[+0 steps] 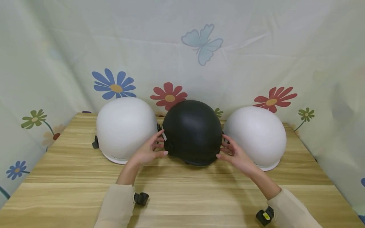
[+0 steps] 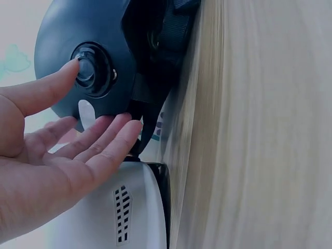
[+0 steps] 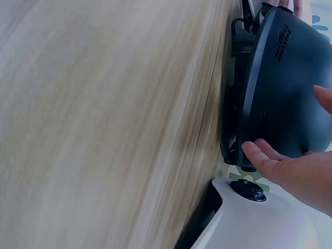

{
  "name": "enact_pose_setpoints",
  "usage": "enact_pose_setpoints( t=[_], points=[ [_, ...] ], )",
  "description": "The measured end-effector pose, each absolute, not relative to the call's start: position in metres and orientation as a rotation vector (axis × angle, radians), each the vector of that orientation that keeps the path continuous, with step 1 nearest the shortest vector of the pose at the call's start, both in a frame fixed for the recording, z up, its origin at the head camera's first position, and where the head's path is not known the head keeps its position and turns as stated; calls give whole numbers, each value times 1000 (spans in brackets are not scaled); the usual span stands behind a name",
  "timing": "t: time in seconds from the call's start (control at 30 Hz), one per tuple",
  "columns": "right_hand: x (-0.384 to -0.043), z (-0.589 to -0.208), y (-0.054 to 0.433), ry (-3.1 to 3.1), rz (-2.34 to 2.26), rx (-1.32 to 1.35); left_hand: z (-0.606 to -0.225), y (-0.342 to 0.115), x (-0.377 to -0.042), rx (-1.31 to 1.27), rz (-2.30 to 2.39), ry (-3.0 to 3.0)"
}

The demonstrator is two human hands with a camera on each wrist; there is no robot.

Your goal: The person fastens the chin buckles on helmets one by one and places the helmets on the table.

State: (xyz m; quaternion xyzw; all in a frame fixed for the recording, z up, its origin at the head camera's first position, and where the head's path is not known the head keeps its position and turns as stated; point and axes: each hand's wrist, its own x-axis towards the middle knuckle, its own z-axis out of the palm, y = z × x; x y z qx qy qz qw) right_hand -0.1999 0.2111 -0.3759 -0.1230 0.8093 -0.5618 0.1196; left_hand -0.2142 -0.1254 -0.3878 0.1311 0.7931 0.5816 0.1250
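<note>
A black helmet (image 1: pixel 192 133) sits on the wooden table between two white helmets, a left one (image 1: pixel 125 126) and a right one (image 1: pixel 255 136). My left hand (image 1: pixel 148 150) is at its left side, fingers extended and spread. In the left wrist view the thumb reaches the round side knob (image 2: pixel 91 70), and the other fingertips lie by the lower edge, near a pale oval patch (image 2: pixel 86 113). On the opposite side, my right hand (image 1: pixel 235 155) has loosely extended fingers at the shell. A black strap (image 2: pixel 151 116) hangs beneath the black helmet.
The wooden table (image 1: pixel 182 196) runs toward me, with a patterned curtain (image 1: pixel 242 47) behind and at both sides. Each white helmet stands close beside the black one. Small black devices (image 1: pixel 141 199) are worn at my cuffs.
</note>
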Motion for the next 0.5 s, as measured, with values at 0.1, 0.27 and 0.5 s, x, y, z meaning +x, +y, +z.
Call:
enact_pose_setpoints(
  t=[0.1, 0.27, 0.5],
  points=[
    [-199, -375, 212, 2370, -1654, -348, -387, -123, -212, 376, 1748, 2300],
    [-197, -372, 213, 2399, -1664, -348, -379, -117, -207, 389, 1884, 2296],
    [-193, -365, 212, 2383, -1660, -323, -367, -106, -201, 284, 2003, 2315]
  ],
)
